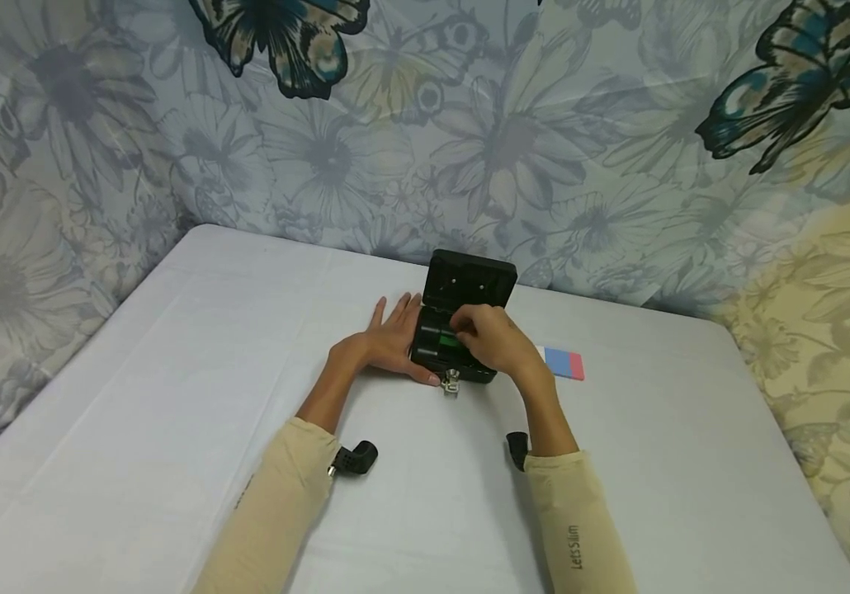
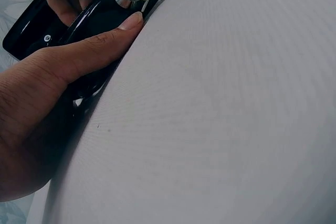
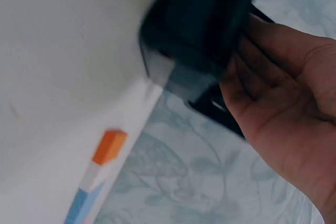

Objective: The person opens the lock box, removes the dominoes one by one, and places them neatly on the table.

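Observation:
A black cash box stands on the table with its lid raised at the back. Keys on a ring hang from the lock on its front. My left hand lies against the box's left side, fingers extended, thumb along the front near the lock. Over the open box, my right hand reaches in with bent fingers, which show from the palm side in the right wrist view. Something green shows inside, by those fingertips. I cannot tell whether the right fingers pinch anything.
Right of the box lies a small block with blue and pink parts; the right wrist view shows an orange end. A white cloth covers the table. Behind it hangs a flower and butterfly backdrop. Black wrist devices jut from both sleeves.

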The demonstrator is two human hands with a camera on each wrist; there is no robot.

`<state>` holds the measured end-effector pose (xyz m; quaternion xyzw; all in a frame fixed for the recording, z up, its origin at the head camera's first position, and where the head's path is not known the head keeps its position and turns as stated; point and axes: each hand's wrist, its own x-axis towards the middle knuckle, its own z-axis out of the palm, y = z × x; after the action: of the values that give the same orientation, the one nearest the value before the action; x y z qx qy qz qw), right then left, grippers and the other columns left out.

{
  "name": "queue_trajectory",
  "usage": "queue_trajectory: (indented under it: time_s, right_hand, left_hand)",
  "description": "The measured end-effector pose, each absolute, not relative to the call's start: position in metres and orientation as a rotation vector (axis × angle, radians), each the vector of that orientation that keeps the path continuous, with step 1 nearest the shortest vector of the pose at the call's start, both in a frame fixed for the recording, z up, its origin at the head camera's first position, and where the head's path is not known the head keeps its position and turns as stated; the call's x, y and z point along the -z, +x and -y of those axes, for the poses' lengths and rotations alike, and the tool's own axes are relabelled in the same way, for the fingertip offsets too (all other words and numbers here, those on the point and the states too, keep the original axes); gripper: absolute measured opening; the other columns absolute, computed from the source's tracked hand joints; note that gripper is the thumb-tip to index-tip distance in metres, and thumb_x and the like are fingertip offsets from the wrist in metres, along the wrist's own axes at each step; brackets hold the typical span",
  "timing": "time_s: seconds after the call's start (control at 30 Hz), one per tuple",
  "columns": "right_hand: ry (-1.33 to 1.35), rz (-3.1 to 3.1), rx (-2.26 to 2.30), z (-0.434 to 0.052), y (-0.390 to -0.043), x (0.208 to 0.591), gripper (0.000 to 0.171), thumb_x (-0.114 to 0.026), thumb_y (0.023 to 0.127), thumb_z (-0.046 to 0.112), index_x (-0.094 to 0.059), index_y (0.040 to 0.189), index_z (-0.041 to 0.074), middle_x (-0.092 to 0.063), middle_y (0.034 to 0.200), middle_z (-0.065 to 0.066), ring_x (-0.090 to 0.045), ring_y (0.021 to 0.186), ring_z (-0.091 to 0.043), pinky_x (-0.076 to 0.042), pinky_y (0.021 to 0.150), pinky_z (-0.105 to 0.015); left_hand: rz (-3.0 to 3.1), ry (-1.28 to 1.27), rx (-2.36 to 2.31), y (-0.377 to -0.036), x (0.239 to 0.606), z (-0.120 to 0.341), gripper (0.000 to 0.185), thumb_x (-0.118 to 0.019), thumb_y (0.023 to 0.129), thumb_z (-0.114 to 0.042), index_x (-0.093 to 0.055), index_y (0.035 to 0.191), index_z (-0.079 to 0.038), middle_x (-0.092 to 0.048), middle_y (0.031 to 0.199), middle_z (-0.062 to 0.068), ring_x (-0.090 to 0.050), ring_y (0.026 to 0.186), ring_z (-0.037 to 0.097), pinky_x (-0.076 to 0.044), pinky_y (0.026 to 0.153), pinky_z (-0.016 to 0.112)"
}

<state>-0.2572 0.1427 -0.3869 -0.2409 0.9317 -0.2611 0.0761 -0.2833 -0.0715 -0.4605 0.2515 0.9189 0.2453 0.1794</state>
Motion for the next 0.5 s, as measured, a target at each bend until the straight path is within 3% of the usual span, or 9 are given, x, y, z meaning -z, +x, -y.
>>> queue_trajectory:
  time_s: [0.27, 0.5]
  right_hand:
    - [-0.614, -2.778, 0.608, -0.1353, -0.2537, 0.3860, 0.030, -0.053, 0.107, 0.003, -0.070, 0.131, -0.003, -0.071, 0.134, -0.021, -0.068, 0.127, -0.037, -0.055, 0.108, -0.050]
    - [-0.650, -2.769, 0.554, -0.1315, -0.2513, 0.3836, 0.029, -0.055, 0.105, 0.001, -0.073, 0.127, -0.003, -0.073, 0.130, -0.021, -0.070, 0.122, -0.036, -0.057, 0.105, -0.049]
  left_hand:
    - [-2.606, 0.709, -0.694, -0.2863, 0.4597, 0.0714, 0.140, -0.079, 0.076, -0.065, 0.010, 0.168, -0.011, 0.014, 0.177, 0.012, 0.018, 0.165, 0.028, 0.019, 0.129, 0.059]
    - [-2.623, 0.698, -0.675, -0.2880, 0.4656, 0.0717, 0.139, -0.080, 0.076, -0.065, 0.010, 0.168, -0.011, 0.014, 0.178, 0.011, 0.017, 0.165, 0.028, 0.018, 0.129, 0.059]
